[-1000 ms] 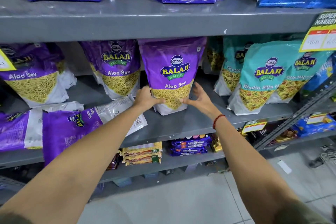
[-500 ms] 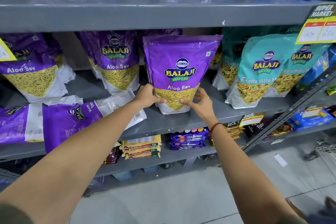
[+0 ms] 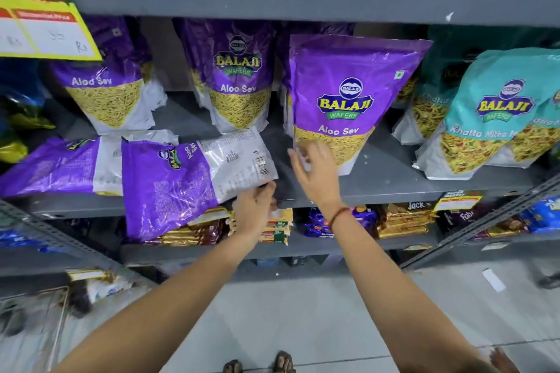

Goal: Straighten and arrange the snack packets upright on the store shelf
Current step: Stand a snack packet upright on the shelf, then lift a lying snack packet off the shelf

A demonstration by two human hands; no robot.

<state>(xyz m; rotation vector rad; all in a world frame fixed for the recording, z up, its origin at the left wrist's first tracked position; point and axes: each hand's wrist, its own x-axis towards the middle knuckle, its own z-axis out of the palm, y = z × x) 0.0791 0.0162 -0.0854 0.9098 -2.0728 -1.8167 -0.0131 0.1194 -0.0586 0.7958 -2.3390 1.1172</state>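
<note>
Standing upright near the front edge of the grey metal middle shelf (image 3: pixel 394 188), the purple foil Balaji Aloo Sev pouch (image 3: pixel 351 100) is looking finished; two more purple Aloo Sev pouches (image 3: pixel 239 79) are sitting upright farther back to its left, and teal Balaji "Khatta Mitha" pouches (image 3: pixel 491 112) are standing to the right. What is left is lying at the near left: a flattened purple-and-silver Aloo Sev packet (image 3: pixel 188 179) is resting back-side up with its left end hanging over the shelf's front edge, and another flat purple packet (image 3: pixel 57 165) is lying just left of it, touching or overlapping.

The left hand (image 3: pixel 253 209) is pinching the near right corner of the flattened packet, by its barcode panel, probably beginning to lift it. The right hand (image 3: pixel 315 172) is hovering with fingers spread and holding nothing, in front of the upright pouch's base; whether it is touching the foil, I cannot tell through the blur.

Readable writing: "BALAJI WAFERS", "Aloo Sev", "Jack" on gold wrappers (image 3: pixel 406 218) below, and a yellow price card (image 3: pixel 45 30) at far left with blurred figures.
</note>
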